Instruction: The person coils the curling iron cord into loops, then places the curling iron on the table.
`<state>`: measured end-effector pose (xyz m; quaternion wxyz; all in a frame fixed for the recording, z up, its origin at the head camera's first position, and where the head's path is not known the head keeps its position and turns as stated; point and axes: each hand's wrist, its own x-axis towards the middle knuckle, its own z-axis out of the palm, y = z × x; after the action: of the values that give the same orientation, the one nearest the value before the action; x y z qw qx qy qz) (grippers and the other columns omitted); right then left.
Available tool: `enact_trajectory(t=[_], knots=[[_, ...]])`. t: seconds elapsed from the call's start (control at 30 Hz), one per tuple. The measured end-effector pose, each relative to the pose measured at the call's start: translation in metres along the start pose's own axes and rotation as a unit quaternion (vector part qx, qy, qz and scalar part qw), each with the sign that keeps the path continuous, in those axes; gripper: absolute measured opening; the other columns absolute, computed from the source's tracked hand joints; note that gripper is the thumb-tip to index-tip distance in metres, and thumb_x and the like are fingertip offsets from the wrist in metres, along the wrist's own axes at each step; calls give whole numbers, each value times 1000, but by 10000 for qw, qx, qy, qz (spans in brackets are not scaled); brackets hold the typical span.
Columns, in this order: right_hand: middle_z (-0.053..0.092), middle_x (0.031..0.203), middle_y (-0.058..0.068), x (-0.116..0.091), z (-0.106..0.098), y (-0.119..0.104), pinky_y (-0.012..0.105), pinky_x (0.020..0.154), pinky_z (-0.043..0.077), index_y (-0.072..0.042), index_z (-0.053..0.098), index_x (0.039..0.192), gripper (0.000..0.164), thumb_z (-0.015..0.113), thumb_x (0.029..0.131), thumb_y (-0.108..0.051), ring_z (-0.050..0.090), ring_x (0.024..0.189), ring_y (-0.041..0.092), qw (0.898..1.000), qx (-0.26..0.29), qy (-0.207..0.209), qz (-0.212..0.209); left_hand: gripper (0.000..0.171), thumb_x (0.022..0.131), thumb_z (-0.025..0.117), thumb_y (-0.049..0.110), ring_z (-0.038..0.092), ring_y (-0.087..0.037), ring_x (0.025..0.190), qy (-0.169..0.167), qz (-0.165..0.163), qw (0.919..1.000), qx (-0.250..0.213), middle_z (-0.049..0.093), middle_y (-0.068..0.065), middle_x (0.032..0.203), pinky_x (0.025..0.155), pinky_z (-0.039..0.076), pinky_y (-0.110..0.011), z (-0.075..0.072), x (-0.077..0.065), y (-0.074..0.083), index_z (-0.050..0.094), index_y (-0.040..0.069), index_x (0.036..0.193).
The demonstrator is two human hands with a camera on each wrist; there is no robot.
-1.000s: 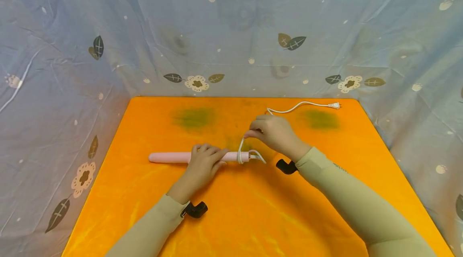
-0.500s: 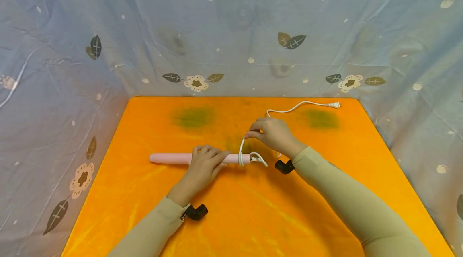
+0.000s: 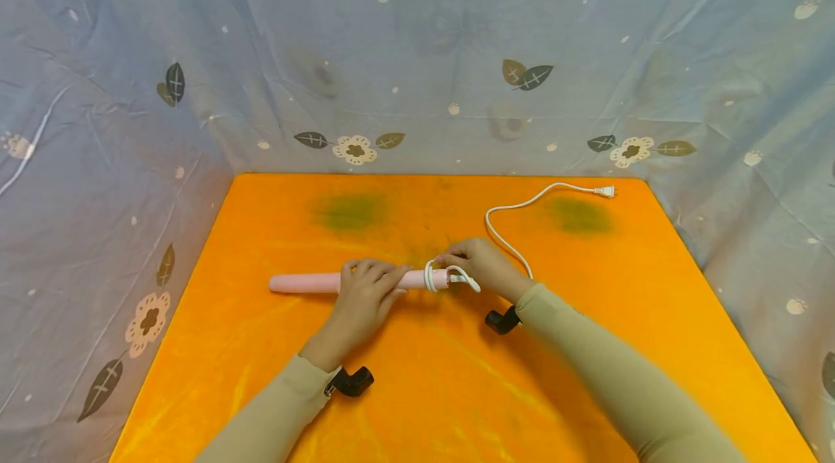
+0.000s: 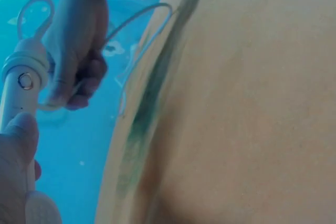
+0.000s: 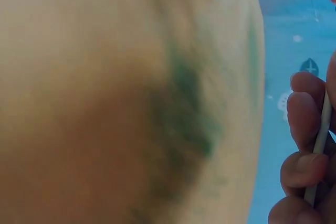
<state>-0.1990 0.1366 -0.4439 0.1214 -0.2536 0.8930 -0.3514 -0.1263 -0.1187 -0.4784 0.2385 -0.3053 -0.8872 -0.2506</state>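
Note:
A pink curling iron (image 3: 303, 283) lies crosswise on the orange tabletop, barrel to the left. My left hand (image 3: 364, 296) grips it around the middle. Near the right end of its handle, a white cord (image 3: 428, 277) is looped round, and a short arch of it leaves the end. My right hand (image 3: 488, 269) pinches the cord just behind that end. A round button (image 4: 25, 81) shows on the handle in the left wrist view, below the coils. In the right wrist view, the cord (image 5: 324, 121) runs across my curled fingers (image 5: 304, 169).
The loose part of the cord curves back from my right hand to a white two-pin plug (image 3: 604, 191) near the far right corner. Blue patterned curtains (image 3: 417, 50) surround the orange table (image 3: 417, 390) at the back and sides.
My right hand has come down and nearer, drawing the raised cord in close to the handle. More of the cord's tail now shows behind it. The left hand stays on the curling iron.

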Motion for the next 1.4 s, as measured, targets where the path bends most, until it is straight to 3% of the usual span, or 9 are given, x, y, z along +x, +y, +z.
enact_trajectory(t=[0.1,0.2,0.37,0.53,0.67,0.87,1.0,1.23,1.4], knots=[[66,76,-3,-4,11,5,23,58,43,-8,74,87,12,64,92,-7,48,61,8,9975,-123,99,-696,42,86,73,24,53,-28,100,122,-1,9999,35,65,-3,109,87,30,-53,0,2,0,65,17,127],[57,67,-1,-9,21,7,24,56,39,-5,65,77,13,61,86,4,42,58,8,9907,-330,324,-1281,42,86,72,25,53,-29,99,198,-28,9998,75,65,-4,109,87,30,-54,0,2,0,65,16,127],[59,72,-3,-16,36,1,23,54,41,-7,66,85,12,61,95,-10,46,59,4,9962,226,397,-741,43,86,72,25,53,-29,100,263,-185,9995,56,65,-5,109,88,30,-53,2,4,-2,65,17,128],[64,82,-9,-24,46,-12,27,66,48,-13,74,95,16,62,97,-23,55,71,5,9947,-518,708,-545,44,85,74,23,53,-30,99,354,-289,9989,81,65,-6,108,86,30,-53,4,8,-3,64,16,127],[59,71,-7,-31,50,-21,29,60,46,-14,70,89,16,61,97,-24,50,61,9,9831,-1365,1010,-684,43,87,73,23,53,-30,100,411,-399,9983,129,66,-6,108,86,30,-52,4,12,-5,64,15,128],[49,60,-4,-42,56,-28,28,47,42,-13,58,82,15,66,94,-18,47,49,10,9556,-2321,1320,-1249,42,88,71,24,52,-31,99,531,-722,9958,187,66,-7,107,85,29,-51,2,20,-9,65,14,128],[48,61,-5,-49,55,-35,27,46,43,-12,57,82,15,66,94,-17,48,50,9,9451,-2530,1400,-1523,41,89,71,23,51,-31,100,431,-926,9944,269,66,-8,107,86,28,-51,1,22,-13,64,15,128],[44,60,-6,-58,48,-40,29,42,41,-13,57,82,17,69,91,-20,48,49,11,9229,-2958,1675,-1808,42,88,71,23,51,-31,99,290,-942,9941,442,66,-8,106,87,29,-52,3,21,-17,64,14,129],[38,59,-6,-62,43,-41,26,41,37,-13,55,78,21,70,91,-20,41,48,9,9173,-3090,1677,-1871,42,90,70,23,50,-30,99,98,-997,9938,483,66,-8,108,88,29,-51,5,20,-17,63,14,130]])
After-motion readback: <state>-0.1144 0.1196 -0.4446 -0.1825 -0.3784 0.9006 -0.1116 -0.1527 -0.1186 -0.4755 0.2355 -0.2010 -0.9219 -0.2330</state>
